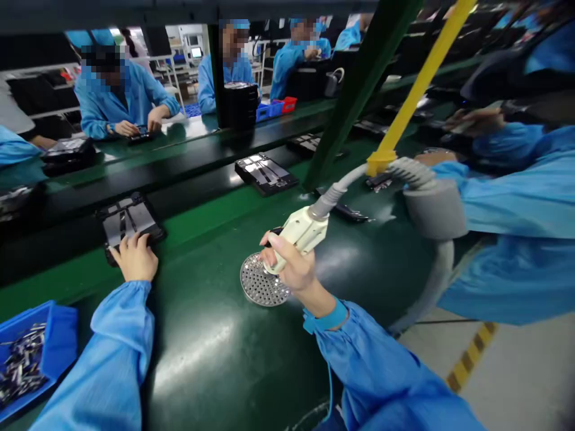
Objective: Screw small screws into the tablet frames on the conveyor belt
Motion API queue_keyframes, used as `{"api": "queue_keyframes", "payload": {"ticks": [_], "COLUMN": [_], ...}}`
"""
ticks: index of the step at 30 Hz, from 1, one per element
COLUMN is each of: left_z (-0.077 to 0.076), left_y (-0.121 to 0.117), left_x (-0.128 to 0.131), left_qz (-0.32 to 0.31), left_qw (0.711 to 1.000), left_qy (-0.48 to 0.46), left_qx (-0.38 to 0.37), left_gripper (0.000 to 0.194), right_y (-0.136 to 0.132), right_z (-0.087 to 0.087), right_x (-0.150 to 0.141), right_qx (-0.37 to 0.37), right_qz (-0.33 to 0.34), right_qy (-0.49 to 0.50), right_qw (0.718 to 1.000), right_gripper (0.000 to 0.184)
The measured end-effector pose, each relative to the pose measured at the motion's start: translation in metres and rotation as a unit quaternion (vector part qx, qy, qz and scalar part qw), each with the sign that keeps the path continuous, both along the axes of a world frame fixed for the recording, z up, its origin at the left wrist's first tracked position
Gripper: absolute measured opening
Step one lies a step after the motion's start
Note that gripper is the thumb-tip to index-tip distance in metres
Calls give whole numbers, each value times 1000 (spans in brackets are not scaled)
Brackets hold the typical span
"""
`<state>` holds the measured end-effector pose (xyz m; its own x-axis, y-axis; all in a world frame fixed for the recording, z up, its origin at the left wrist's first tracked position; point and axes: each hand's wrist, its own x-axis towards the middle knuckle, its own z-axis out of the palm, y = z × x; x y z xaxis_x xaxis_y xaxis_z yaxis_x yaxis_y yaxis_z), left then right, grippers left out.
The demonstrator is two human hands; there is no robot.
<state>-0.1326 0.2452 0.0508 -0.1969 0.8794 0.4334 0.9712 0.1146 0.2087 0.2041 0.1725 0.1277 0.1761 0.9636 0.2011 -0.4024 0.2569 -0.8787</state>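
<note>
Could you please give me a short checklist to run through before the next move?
1. Left hand on the black tray: ok, touching its near edge.
2. Right hand on the cream tool: ok, wrapped around it.
3. Tool over the round perforated plate: ok, its lower end is above the plate in this view.
4. Tool tip touching the plate: cannot tell, the tip is hidden.
5. Blue wristband worn: ok, on the right wrist.

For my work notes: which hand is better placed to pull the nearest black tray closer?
Probably the left hand: it touches the tray, while the right hand, farther off, grips the cream tool.
</note>
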Motion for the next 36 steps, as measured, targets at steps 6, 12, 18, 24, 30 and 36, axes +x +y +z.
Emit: {"api": "queue_keyframes", "payload": {"ticks": [6,12,18,24,30,36], "left_z": [-4,-6,-7,-4,0,24], "left_y": [-27,-35,-35,-35,-36,17], "left_x": [61,80,76,79,75,109], "left_qz": [-248,-275,-247,-240,-212,-143], "left_qw": [967,959,965,966,969,967], "left_qy": [-18,-66,-86,-96,-118,-124], "left_qx": [51,17,-16,-30,-46,-168], "left_gripper": [28,32,35,36,36,26], "right_y": [5,8,10,10,12,-4], "right_z": [-9,-11,-16,-12,-16,10], "right_x": [-9,-7,-7,-8,-12,7], "right_qx": [-30,-19,-26,-34,-65,6], "right_qz": [-17,-28,-44,-24,1,-12], "right_qy": [-2,-28,-57,-60,-59,15], "right_qw": [999,999,997,997,996,1000], "right_gripper": [33,28,26,35,39,38]}}
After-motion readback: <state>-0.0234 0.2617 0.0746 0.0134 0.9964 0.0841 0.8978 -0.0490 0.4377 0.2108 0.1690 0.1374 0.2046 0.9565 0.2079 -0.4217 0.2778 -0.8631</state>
